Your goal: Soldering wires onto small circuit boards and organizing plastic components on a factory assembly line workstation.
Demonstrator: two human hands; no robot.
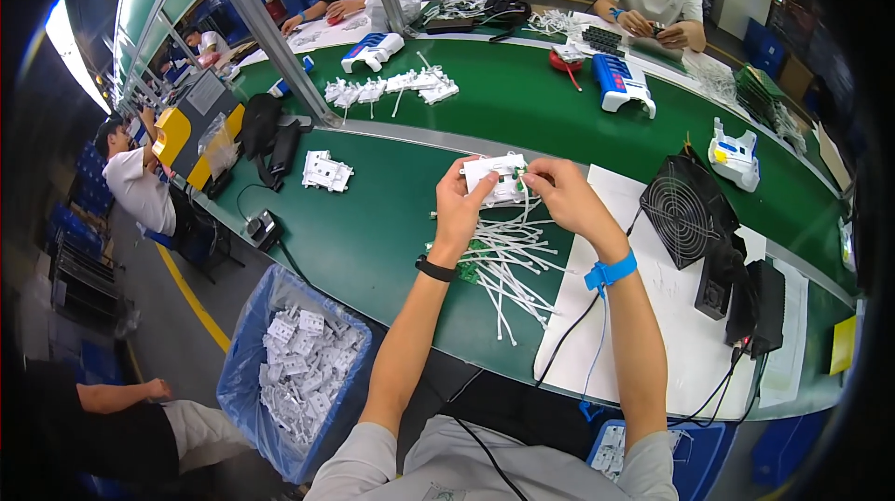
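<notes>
Between my hands, above the green bench, is a white moulded plastic bracket point(489, 168). My left hand point(457, 212) grips its left side, thumb on top. At the bracket's right end, the fingers of my right hand point(571, 201) are pinched on a small green circuit board point(520, 174) with a white cable. My fingertips partly hide how the board sits in the bracket. Just below lies a loose heap of white cables point(513, 268) with small green circuit boards point(474, 263) at their left ends. Another white bracket point(325, 171) lies on the bench to the left.
A blue-lined bin point(244, 352) full of white brackets stands at lower left. White sheets point(606, 333), a black fan point(679, 207) and a black power supply point(768, 305) are on the right. Beyond runs a green conveyor point(503, 82) carrying blue-and-white housings point(623, 83); co-workers sit across it.
</notes>
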